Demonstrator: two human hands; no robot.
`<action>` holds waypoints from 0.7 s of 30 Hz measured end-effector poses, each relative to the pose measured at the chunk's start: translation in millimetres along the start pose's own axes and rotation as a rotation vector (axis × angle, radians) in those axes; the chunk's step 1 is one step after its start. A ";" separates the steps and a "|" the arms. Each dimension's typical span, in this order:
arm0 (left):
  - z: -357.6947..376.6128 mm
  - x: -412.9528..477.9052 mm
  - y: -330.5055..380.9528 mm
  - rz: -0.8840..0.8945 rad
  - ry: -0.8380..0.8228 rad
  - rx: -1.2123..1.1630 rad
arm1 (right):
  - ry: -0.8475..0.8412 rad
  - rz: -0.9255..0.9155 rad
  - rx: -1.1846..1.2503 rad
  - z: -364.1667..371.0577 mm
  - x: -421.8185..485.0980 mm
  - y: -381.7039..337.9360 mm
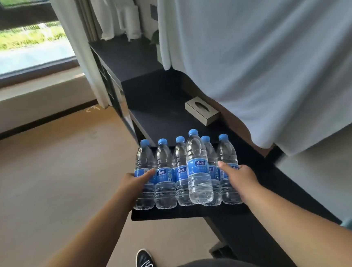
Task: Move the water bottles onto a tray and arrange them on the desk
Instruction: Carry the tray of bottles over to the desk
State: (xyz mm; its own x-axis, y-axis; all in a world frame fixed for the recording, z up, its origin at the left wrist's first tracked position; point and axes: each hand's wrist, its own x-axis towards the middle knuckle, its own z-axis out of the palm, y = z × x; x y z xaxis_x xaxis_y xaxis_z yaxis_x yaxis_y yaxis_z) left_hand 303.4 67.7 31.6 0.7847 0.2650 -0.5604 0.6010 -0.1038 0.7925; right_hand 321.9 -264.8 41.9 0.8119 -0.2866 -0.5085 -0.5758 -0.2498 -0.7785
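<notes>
Several clear water bottles (198,167) with blue caps and blue labels stand upright in a row on a black tray (178,214). One bottle stands in front of the row, nearer to me. My left hand (135,180) presses against the leftmost bottle (144,174), thumb on its label. My right hand (239,176) presses against the rightmost bottle (228,165) from the other side. The tray's left part juts out past the edge of the dark desk (164,113).
A grey tissue box (201,109) lies on the desk beyond the bottles. A large white sheet (270,50) hangs over the desk's right side. Curtains and a window are at the far left; tan floor lies to the left. My black shoe (143,261) is below.
</notes>
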 end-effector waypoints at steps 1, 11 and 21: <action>-15.5 4.5 0.8 -0.009 0.012 -0.018 | -0.020 -0.004 -0.005 14.8 1.5 -9.3; -168.8 74.0 7.6 -0.010 0.154 -0.088 | -0.164 -0.047 -0.042 174.3 22.6 -102.0; -271.0 123.2 19.6 -0.036 0.268 -0.135 | -0.237 -0.093 -0.138 291.3 40.9 -170.5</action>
State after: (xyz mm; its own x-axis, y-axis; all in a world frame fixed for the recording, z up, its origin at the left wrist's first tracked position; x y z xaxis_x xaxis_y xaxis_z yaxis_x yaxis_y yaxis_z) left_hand 370.7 358.1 43.3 0.6844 0.5116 -0.5195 0.5880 0.0341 0.8082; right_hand 481.3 35.5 46.7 0.8523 -0.0367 -0.5218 -0.4923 -0.3934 -0.7765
